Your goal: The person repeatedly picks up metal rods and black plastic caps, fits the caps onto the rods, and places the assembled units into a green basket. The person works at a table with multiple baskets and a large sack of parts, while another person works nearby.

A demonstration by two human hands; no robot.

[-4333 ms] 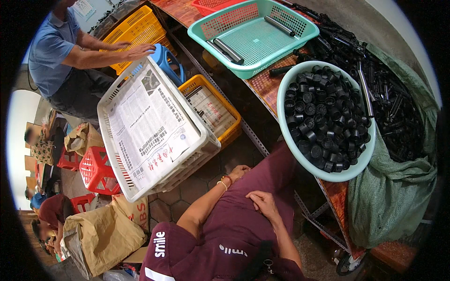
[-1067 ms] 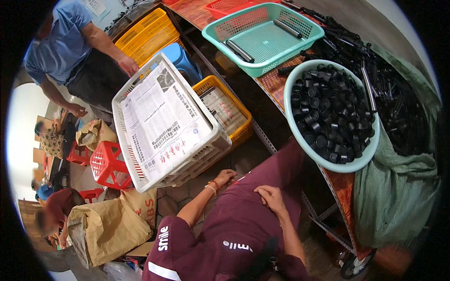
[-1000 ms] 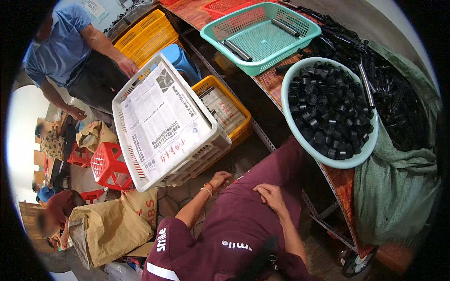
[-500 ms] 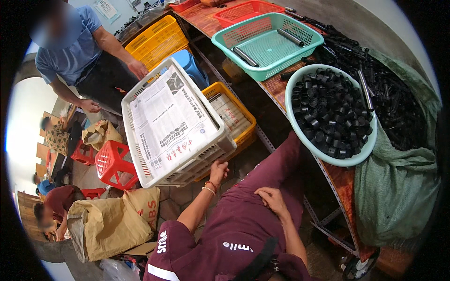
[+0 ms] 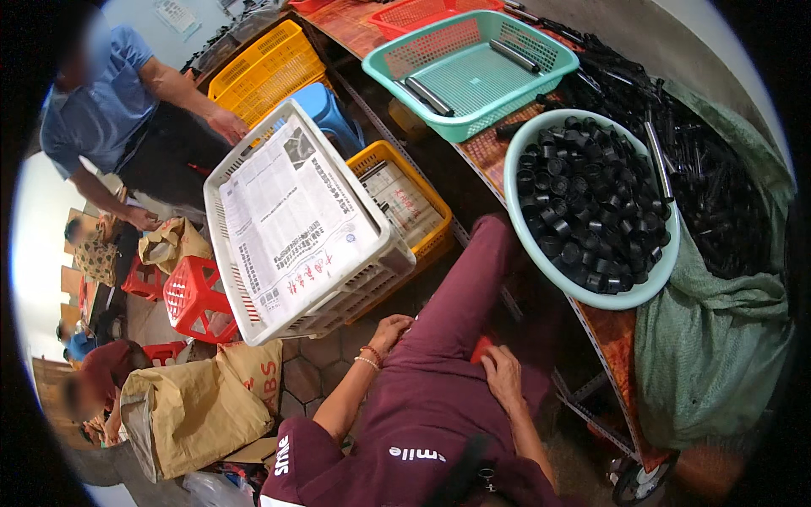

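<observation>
My left hand, with two beaded bracelets at the wrist, rests against the side of my maroon-trousered thigh, fingers loosely bent and holding nothing. On the other side of my lap lies my right hand, its fingers stretched down over the trousers, also empty. Just beyond my left hand stands a white plastic crate with a printed newspaper sheet spread in it. To the right, a pale blue basin full of short black cylindrical caps sits on the table, out of reach of both hands' present places.
A turquoise basket holds two dark tubes, beside a heap of black parts and a green sack. Yellow crates, a red stool and a brown paper sack stand around. A person in blue stands across the crate.
My left hand has come down and back from beside the crate onto my thigh. My right hand has shifted slightly right along my lap. The view has moved a little.
</observation>
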